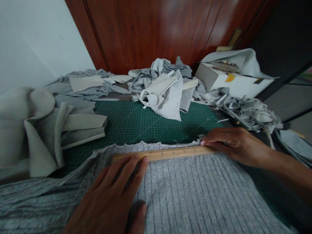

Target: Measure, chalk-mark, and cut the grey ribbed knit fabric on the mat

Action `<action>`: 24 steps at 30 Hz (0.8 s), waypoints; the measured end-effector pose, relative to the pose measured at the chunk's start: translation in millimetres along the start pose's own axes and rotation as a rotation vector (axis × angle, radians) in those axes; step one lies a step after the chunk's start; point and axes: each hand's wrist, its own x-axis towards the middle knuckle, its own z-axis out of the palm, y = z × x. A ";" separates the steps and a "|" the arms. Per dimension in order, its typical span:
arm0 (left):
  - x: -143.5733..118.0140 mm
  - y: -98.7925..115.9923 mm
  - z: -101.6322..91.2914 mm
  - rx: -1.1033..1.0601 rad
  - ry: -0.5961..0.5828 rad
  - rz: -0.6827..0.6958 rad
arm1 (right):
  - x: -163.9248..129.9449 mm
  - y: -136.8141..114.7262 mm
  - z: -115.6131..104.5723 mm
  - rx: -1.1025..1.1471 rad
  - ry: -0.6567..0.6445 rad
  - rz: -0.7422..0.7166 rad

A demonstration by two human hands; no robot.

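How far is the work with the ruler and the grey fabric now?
Done: the ribbed grey fabric lies flat on the green cutting mat, with the wooden ruler near its top edge. In hand: the left hand and right hand press the ruler. Left: no mark or cut shows yet.

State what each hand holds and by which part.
Neither hand grasps anything. The left hand presses flat on the wooden ruler near its left end; the right hand pins its right end against the grey ribbed fabric.
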 end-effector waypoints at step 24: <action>29.8 32.1 -17.6 0.075 -0.026 0.018 | 30.3 -53.0 16.4 0.797 0.071 0.287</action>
